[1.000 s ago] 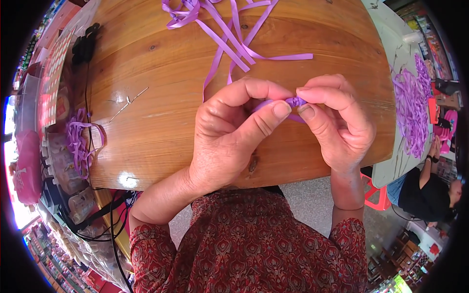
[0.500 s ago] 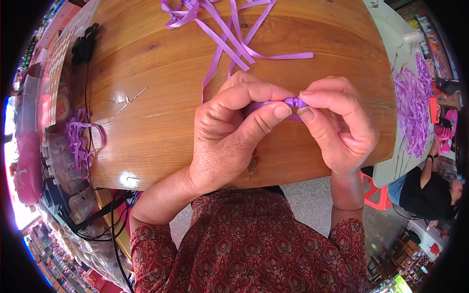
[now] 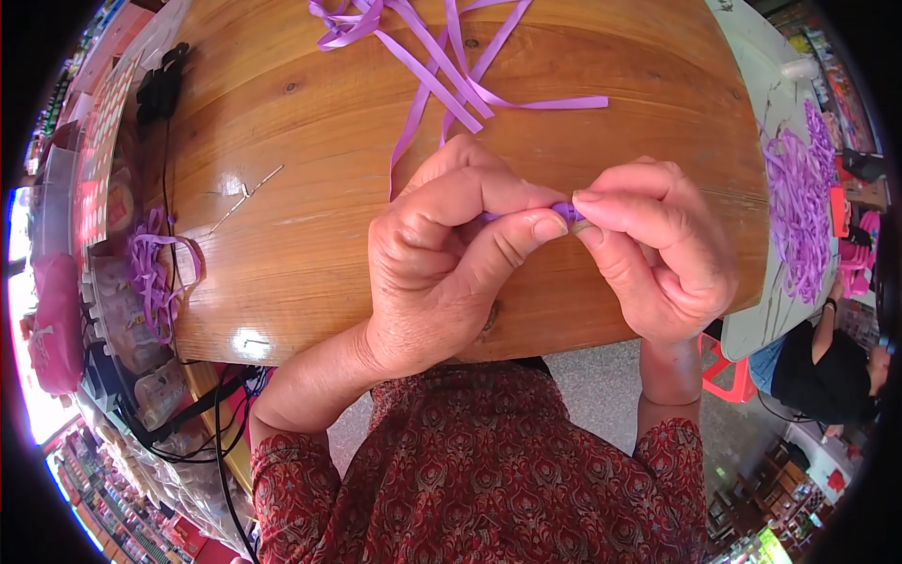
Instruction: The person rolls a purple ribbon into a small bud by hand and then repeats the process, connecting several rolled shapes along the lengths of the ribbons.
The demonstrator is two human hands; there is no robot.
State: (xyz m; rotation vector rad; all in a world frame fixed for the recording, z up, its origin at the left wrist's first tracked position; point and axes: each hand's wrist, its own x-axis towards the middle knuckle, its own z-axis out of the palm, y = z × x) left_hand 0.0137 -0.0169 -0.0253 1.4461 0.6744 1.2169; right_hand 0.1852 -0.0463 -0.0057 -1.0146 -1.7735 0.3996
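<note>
A small folded or knotted bit of purple ribbon (image 3: 567,212) is pinched between my two hands above the near part of the wooden table. My left hand (image 3: 442,254) grips it from the left with thumb and forefinger, other fingers curled. From the right, my right hand (image 3: 662,244) holds the other side of the same bit between thumb and fingertip. The fingertips nearly meet and hide most of the ribbon. Beyond my hands, loose lengths of purple ribbon (image 3: 423,80) lie across the table, their far part in a looped tangle.
On the wooden table (image 3: 310,226) lies a thin metal tool (image 3: 246,195). A purple ribbon bundle (image 3: 155,268) and a black cable (image 3: 169,188) lie along the left edge. A large ribbon heap (image 3: 799,207) covers part of the pale table at right. A person in black (image 3: 822,371) sits beyond.
Both hands have shifted slightly nearer to me, the right one also a little to the right. Less ribbon shows between the fingertips now. The grip stays closed.
</note>
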